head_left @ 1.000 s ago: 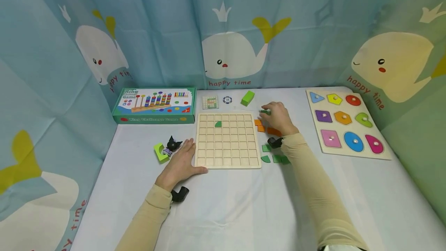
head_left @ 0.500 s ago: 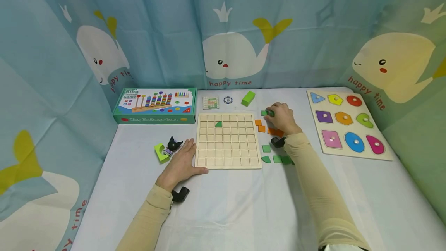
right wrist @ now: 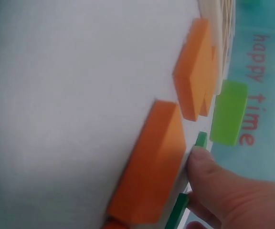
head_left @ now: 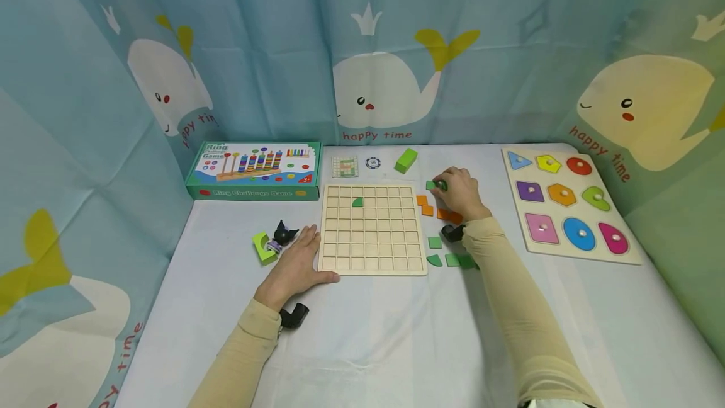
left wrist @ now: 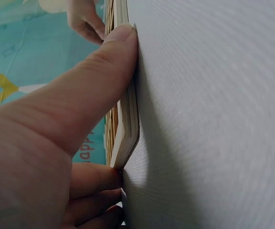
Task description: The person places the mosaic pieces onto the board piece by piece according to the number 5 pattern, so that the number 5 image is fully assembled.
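My left hand (head_left: 291,272) rests at the near left corner of a square wooden grid board (head_left: 374,232). Its thumb presses along the front edge, while the fingers lie against the left side. One green quarter-round piece (head_left: 357,203) sits in a cell near the back. Beyond the board's right back corner, my right hand (head_left: 461,194) pinches a small green piece (head_left: 442,186) low over the table. A green tile (head_left: 430,186) lies right at its fingertips. Orange pieces (head_left: 427,211) lie between this hand and the board, some partly hidden under the wrist.
Several green pieces (head_left: 452,260) lie right of the board. Behind it are a pattern card (head_left: 344,167), a round chip (head_left: 372,163) and a light green block (head_left: 406,160). A game box (head_left: 255,172), a figurine (head_left: 281,235) and a shape puzzle (head_left: 571,203) flank it.
My right hand has shifted slightly right, and a green tile now shows beside its fingertips. My left hand stays at the board's corner.
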Tool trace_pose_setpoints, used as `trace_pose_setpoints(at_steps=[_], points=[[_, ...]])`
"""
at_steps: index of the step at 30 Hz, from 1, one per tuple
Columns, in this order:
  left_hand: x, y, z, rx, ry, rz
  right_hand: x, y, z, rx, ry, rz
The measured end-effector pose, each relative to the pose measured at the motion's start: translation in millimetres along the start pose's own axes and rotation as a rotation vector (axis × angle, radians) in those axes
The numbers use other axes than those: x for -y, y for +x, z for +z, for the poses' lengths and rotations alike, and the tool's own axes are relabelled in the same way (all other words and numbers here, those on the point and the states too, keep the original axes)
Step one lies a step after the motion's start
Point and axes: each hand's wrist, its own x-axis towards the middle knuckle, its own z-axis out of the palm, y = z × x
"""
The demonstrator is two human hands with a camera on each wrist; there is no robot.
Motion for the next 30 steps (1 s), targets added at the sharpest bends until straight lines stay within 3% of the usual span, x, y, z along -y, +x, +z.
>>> trace_pose_setpoints(at_steps=[9, 19, 30], points=[[0.5, 0.9, 0.9, 0.007, 0.014, -0.004, 2.4, -2.6, 1.4, -0.059, 0.003, -0.016], [-0.1, 0.1, 1.5, 0.002, 0.007, -0.004, 9.3, -0.9, 4.9, -0.087, 0.092, -0.003], [0.0, 0.1, 1.7, 0.000, 0.011, -0.006, 12.4, -4.1, 4.0, -0.130, 0.146, -0.070]])
